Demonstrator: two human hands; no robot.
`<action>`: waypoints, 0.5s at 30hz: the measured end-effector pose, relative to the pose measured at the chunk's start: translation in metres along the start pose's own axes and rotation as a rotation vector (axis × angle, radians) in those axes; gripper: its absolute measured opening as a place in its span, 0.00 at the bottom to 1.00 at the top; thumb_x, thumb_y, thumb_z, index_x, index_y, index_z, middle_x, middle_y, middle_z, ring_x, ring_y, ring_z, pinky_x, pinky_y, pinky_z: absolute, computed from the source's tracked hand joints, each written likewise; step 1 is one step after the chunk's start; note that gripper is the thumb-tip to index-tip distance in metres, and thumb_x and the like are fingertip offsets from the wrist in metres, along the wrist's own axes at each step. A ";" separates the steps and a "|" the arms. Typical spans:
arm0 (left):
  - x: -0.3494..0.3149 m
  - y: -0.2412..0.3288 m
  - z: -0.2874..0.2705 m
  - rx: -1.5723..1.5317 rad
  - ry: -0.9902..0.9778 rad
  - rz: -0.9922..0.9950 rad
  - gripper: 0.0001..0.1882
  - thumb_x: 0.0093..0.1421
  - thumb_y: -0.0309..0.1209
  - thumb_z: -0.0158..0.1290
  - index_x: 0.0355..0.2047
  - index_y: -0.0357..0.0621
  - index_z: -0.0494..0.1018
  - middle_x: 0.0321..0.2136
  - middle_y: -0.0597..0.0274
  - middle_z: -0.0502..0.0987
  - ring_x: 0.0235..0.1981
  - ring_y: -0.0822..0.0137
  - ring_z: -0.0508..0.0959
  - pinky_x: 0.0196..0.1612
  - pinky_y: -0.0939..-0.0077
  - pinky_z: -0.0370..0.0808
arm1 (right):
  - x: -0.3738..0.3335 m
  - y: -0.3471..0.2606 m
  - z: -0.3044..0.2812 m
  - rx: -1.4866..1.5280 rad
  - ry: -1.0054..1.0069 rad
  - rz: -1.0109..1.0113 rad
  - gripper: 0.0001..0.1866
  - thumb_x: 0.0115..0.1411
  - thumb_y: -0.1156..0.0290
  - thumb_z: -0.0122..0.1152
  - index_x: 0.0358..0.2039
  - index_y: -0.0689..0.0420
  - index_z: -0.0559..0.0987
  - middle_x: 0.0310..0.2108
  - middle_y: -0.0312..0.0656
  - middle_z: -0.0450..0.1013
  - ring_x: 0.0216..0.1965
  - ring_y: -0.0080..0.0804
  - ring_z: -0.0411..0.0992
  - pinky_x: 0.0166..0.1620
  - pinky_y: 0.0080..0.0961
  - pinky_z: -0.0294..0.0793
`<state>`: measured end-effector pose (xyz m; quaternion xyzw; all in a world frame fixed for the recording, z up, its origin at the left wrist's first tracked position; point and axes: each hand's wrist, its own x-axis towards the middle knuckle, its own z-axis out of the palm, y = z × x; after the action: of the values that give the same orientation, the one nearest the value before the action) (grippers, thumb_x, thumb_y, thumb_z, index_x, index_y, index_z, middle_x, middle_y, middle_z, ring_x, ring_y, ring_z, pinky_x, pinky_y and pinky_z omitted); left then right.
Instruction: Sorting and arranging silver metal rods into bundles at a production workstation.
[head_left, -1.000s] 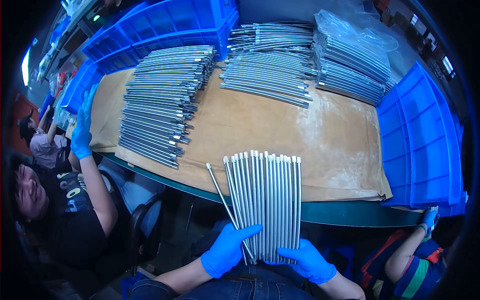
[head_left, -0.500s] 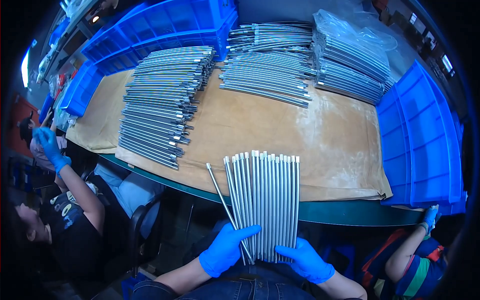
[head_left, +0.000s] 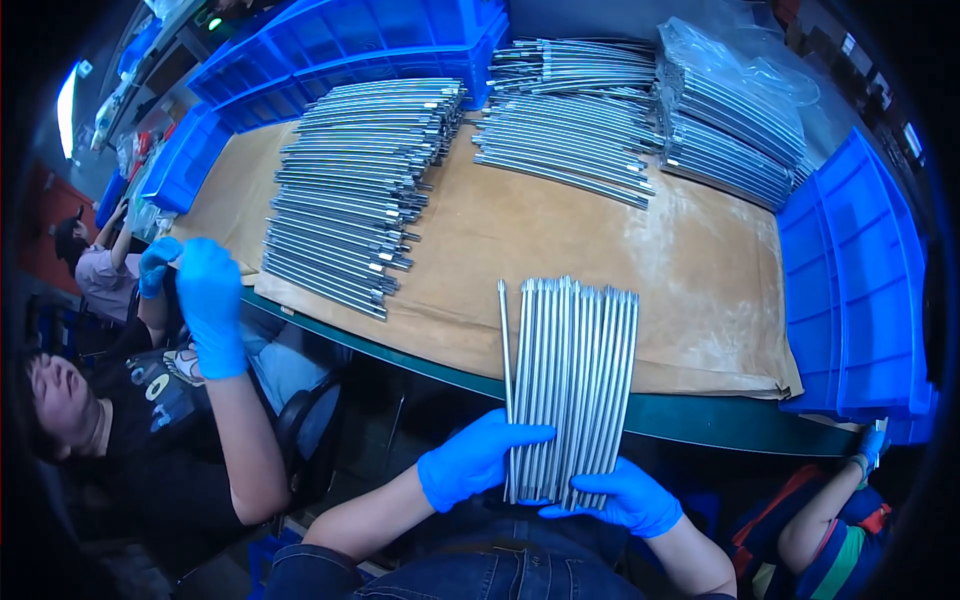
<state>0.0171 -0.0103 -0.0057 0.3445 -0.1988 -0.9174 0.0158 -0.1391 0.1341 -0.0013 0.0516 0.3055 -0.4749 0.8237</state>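
A flat row of slim, shiny metal rods (head_left: 572, 385) stands nearly upright in front of my body, against the table's near edge. My left hand (head_left: 472, 458), in a blue glove, grips the row low on its left side, thumb across the front. My right hand (head_left: 632, 497), also gloved in blue, holds the lower right corner with its thumb over the rods. Most of my other fingers are hidden behind the row. One rod (head_left: 505, 345) at the left leans slightly apart from the rest at its top.
On the brown-covered table (head_left: 480, 270) lie a large rod stack (head_left: 350, 190) at left and more rods (head_left: 570, 140) behind. Plastic-wrapped rods (head_left: 735, 120) are at back right. Blue bins (head_left: 855, 290) border the table. A co-worker's gloved hand (head_left: 210, 300) is raised at left; another person (head_left: 830, 530) sits right.
The rods have drawn closer together, and the leftmost one now stands more upright. The row tilts slightly right now. The left co-worker's hand has come nearer. The whole view has shifted a little.
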 end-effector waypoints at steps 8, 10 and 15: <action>0.008 -0.003 -0.006 -0.043 0.022 0.000 0.21 0.56 0.27 0.54 0.49 0.32 0.67 0.43 0.51 0.74 0.43 0.62 0.76 0.48 0.68 0.73 | 0.001 0.004 -0.002 0.127 -0.049 -0.077 0.30 0.59 0.76 0.51 0.61 0.60 0.54 0.58 0.52 0.58 0.58 0.50 0.59 0.57 0.58 0.59; 0.005 -0.001 -0.004 -0.019 0.039 0.018 0.21 0.55 0.27 0.54 0.49 0.31 0.67 0.43 0.51 0.74 0.44 0.61 0.76 0.49 0.67 0.73 | 0.001 0.004 -0.004 0.170 -0.057 -0.084 0.30 0.59 0.75 0.50 0.61 0.60 0.54 0.58 0.52 0.58 0.58 0.51 0.59 0.57 0.59 0.57; 0.000 -0.003 -0.005 -0.019 0.052 0.056 0.21 0.56 0.28 0.53 0.50 0.31 0.66 0.44 0.50 0.74 0.44 0.61 0.76 0.49 0.67 0.72 | -0.002 0.005 -0.003 0.181 -0.056 -0.104 0.30 0.59 0.75 0.50 0.61 0.60 0.53 0.58 0.52 0.57 0.59 0.53 0.58 0.57 0.61 0.56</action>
<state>0.0207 -0.0090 -0.0098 0.3622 -0.1989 -0.9093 0.0498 -0.1367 0.1397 -0.0034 0.0966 0.2405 -0.5440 0.7980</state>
